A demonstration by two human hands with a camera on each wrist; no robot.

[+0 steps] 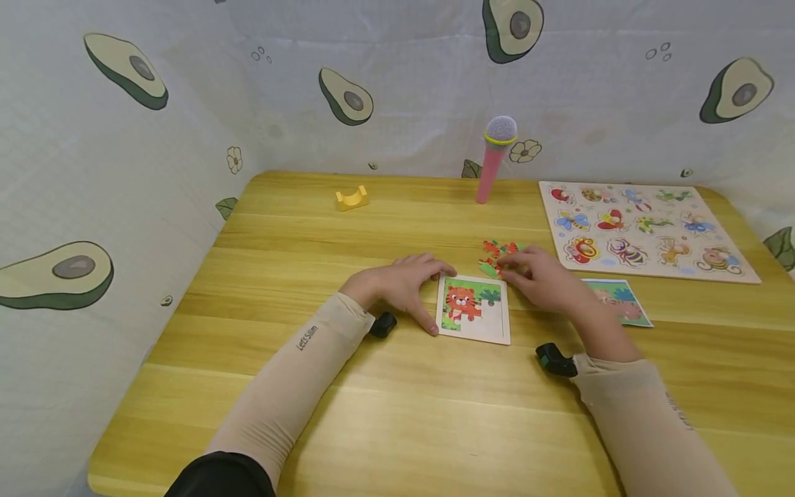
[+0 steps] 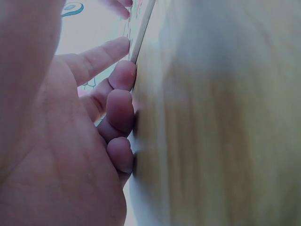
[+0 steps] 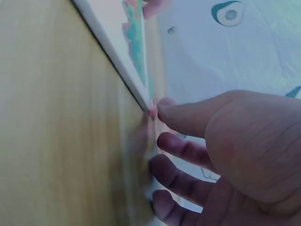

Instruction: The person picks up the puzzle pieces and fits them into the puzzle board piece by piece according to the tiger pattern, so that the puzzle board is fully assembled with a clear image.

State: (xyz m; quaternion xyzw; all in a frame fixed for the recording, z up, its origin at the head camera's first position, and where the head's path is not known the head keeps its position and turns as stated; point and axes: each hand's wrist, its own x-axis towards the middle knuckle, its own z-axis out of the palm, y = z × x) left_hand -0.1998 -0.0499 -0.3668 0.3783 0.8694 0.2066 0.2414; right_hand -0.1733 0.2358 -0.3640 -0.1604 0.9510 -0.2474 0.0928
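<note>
A square jigsaw board (image 1: 487,331) lies on the table, with a partly assembled picture of an orange tiger cub (image 1: 462,301) on green. My left hand (image 1: 406,286) is spread at the board's left side. Its thumb touches near the lower left corner, and its index finger reaches the upper left corner. Loose red and green puzzle pieces (image 1: 491,269) lie in a heap just behind the board. Over that heap my right hand (image 1: 543,279) extends its fingertips, with thumb and index apart. In the right wrist view, a small red bit shows beside the thumb (image 3: 188,115).
A picture card (image 1: 627,304) lies partly behind my right forearm. Farther back are a large insect puzzle board (image 1: 652,231), a pink toy microphone (image 1: 491,162) standing upright and a yellow curved block (image 1: 352,200). Patterned cloth (image 1: 410,83) hangs behind the table (image 1: 404,428).
</note>
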